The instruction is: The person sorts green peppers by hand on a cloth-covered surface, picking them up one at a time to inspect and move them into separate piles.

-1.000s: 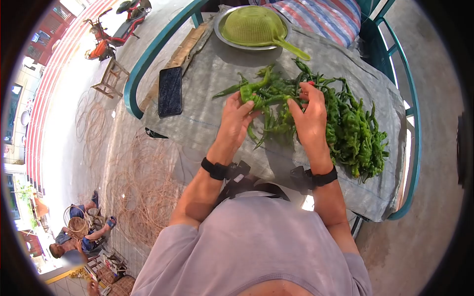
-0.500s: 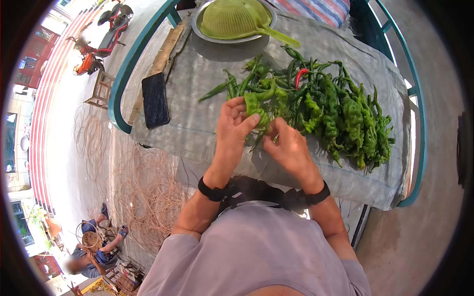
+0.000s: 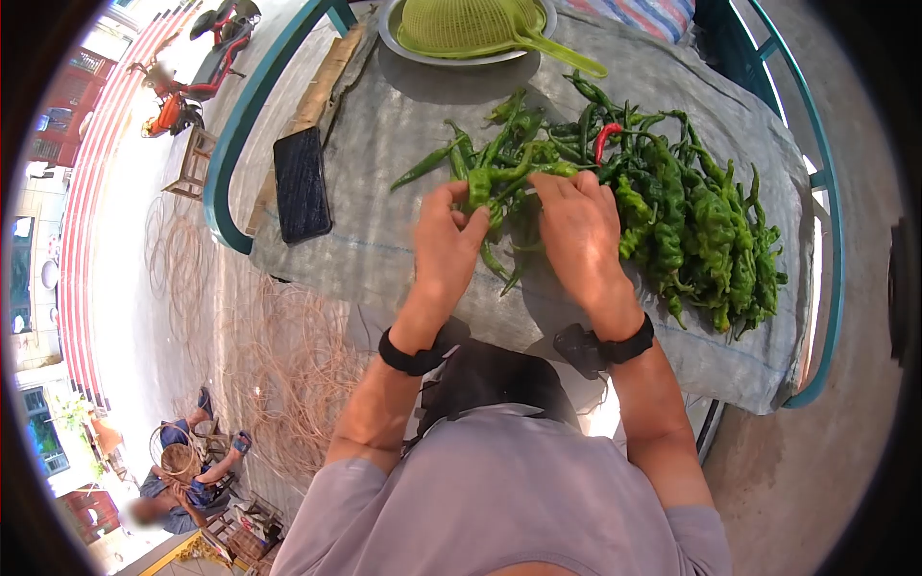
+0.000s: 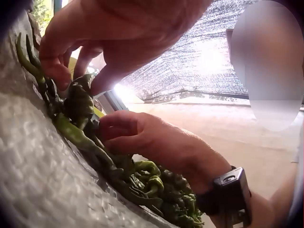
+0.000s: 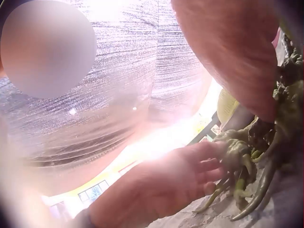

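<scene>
In the head view the left hand pinches a light green pepper between thumb and fingers. Just right of it, the right hand has its thumb and forefinger together at the peppers near the left hand's pepper; what they pinch is partly hidden. Loose green peppers lie to the left, and a thick pile of green peppers to the right. One red pepper lies above the right hand. In the left wrist view, both hands' fingers touch dark green peppers.
A metal basin with a green strainer stands at the far edge of the grey sheet. A black phone lies at the left. Teal rails flank the surface. A seated person holds a basket at lower left.
The right hand has moved up and right, from close under the left hand's pepper to the peppers beside it. The left hand keeps its pepper. The head view has shifted slightly.
</scene>
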